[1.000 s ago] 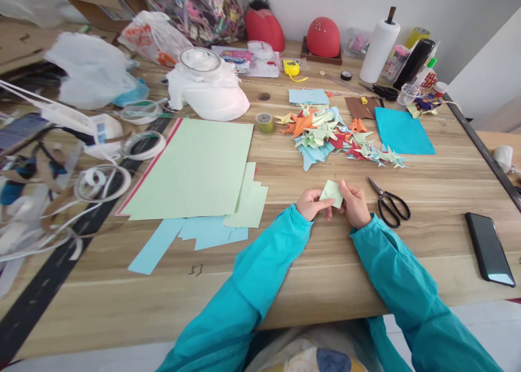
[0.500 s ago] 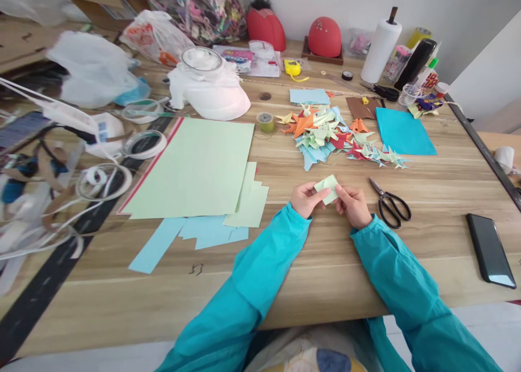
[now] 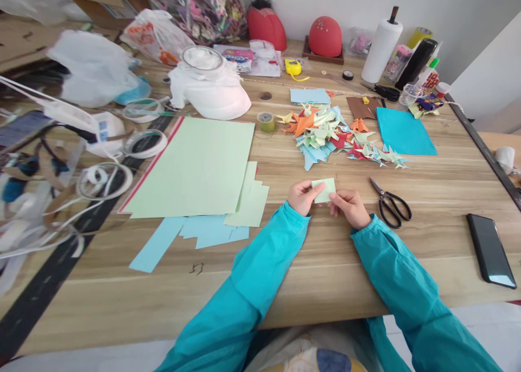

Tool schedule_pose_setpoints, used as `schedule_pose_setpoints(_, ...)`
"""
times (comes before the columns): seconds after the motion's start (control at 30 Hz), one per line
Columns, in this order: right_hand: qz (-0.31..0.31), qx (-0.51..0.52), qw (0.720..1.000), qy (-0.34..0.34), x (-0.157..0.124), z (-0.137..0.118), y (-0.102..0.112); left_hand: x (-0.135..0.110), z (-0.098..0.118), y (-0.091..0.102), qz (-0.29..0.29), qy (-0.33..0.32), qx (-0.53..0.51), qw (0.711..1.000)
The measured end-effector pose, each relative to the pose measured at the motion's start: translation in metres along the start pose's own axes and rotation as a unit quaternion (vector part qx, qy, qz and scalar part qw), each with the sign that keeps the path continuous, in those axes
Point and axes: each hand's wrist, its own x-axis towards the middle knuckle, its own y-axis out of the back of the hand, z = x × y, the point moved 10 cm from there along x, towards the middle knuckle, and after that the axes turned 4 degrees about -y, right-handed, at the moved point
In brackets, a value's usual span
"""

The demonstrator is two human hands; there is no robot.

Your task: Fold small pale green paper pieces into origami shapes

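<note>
A small square of pale green paper is held above the table between both hands. My left hand pinches its left side, thumb on top. My right hand grips the lower right corner between thumb and fingers. Beyond the hands lies a pile of folded paper cranes in orange, green, blue and red. Black-handled scissors rest just right of my right hand. To the left are a stack of large green sheets, smaller green pieces and light blue paper pieces.
A turquoise square and a brown piece lie behind the cranes. A phone is at the right. A thread spool stands mid-table. Tape rolls, cables and plastic bags crowd the left; a yellow tape measure is at the back.
The green paper square has turned from a tilted position to nearly level between the hands. My right fingers have shifted slightly left and down along its edge.
</note>
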Motion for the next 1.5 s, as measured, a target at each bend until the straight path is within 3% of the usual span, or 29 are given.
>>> schedule_pose_setpoints(0.17, 0.039, 0.083, 0.996, 0.004, 0.003, 0.003, 0.008, -0.006, -0.002, -0.014, -0.063, 0.042, 0.045, 0.996)
schedule_pose_setpoints(0.43, 0.112, 0.142, 0.983, 0.027, 0.005, 0.010, 0.025, 0.001, 0.001, -0.007, -0.018, -0.001, -0.030, 0.999)
schedule_pose_setpoints(0.57, 0.103, 0.108, 0.988, 0.035, 0.004, 0.002, 0.019, 0.003, 0.007, 0.002, 0.013, -0.054, 0.018, 0.998)
schedule_pose_setpoints(0.73, 0.084, 0.080, 0.992, 0.043, 0.005, -0.001, 0.015, 0.002, 0.015, -0.002, -0.009, -0.098, 0.050, 0.994)
schedule_pose_setpoints(1.1, 0.070, 0.092, 0.993, 0.036, 0.002, -0.002, 0.011, 0.003, 0.015, -0.007, -0.033, -0.086, 0.040, 0.995)
schedule_pose_setpoints(1.27, 0.078, 0.092, 0.992, 0.029, 0.002, -0.002, 0.013, 0.004, 0.001, -0.008, -0.050, -0.031, -0.001, 0.998)
schedule_pose_setpoints(1.5, 0.099, 0.099, 0.990, 0.030, 0.002, 0.001, 0.018, 0.004, -0.008, -0.003, -0.010, 0.001, -0.043, 0.999)
